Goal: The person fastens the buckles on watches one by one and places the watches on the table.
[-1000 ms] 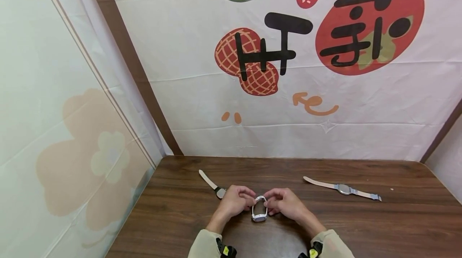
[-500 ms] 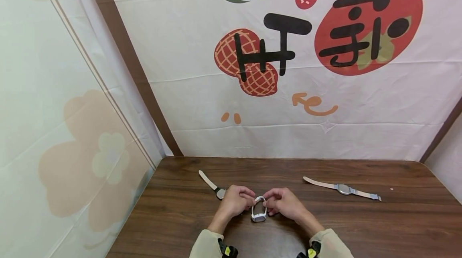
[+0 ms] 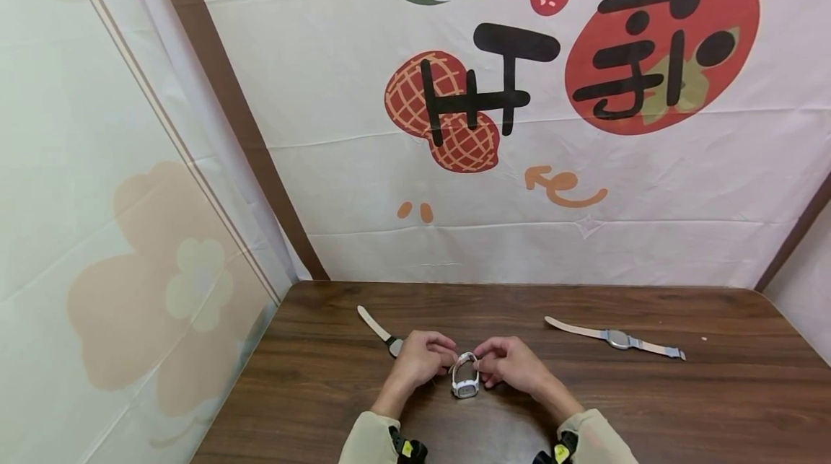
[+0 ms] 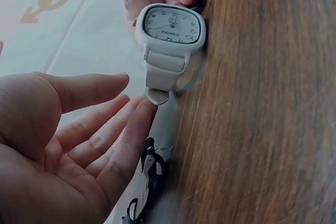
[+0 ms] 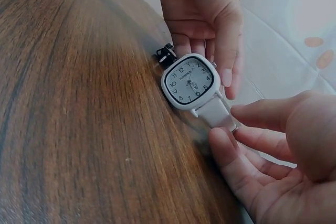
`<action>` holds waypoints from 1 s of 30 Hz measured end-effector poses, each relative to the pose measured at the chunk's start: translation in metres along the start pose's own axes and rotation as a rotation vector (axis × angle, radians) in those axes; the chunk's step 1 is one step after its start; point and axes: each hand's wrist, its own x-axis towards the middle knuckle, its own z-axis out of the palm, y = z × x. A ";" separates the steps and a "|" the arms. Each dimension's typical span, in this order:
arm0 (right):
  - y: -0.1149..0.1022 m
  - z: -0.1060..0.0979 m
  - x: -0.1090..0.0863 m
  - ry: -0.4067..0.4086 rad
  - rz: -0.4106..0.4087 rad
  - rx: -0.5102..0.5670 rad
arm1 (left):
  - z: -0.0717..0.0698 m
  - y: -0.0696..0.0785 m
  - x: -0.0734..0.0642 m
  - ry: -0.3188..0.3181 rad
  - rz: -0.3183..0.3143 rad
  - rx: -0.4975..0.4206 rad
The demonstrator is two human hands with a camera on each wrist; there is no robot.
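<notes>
A white wristwatch (image 3: 464,390) with a squarish dial stands on the table between my hands, its strap raised in a loop. My right hand (image 3: 513,364) pinches the strap with thumb and finger (image 5: 224,144). On the other side is my left hand (image 3: 420,361), its thumb apart from the strap and one fingertip (image 4: 147,107) touching the strap's end. The dial (image 4: 172,24) shows in both wrist views. Behind the left hand, a second watch (image 3: 394,346) with a pale strap end and black parts lies partly hidden; its black buckle (image 5: 166,55) appears in the right wrist view.
A third watch (image 3: 619,339) with a pale and blue strap lies stretched out to the right on the brown wooden table (image 3: 714,399). A printed white cloth (image 3: 363,161) hangs behind the table's back edge, and another stands at the left.
My left hand has shifted slightly left, away from the strap loop, and a loose strap end shows beside it. The right hand and the other watches have barely moved.
</notes>
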 end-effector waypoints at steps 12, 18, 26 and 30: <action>-0.005 -0.001 0.001 0.053 0.004 -0.118 | -0.020 -0.001 -0.002 0.075 0.003 -0.085; -0.011 -0.003 0.006 0.131 -0.050 -0.281 | -0.040 -0.005 -0.003 0.146 -0.073 -0.177; -0.025 0.002 0.013 0.088 -0.119 -0.352 | -0.073 -0.024 -0.001 0.279 -0.169 -0.233; -0.031 0.005 0.021 0.048 -0.162 -0.379 | -0.089 -0.035 0.002 0.370 -0.199 -0.287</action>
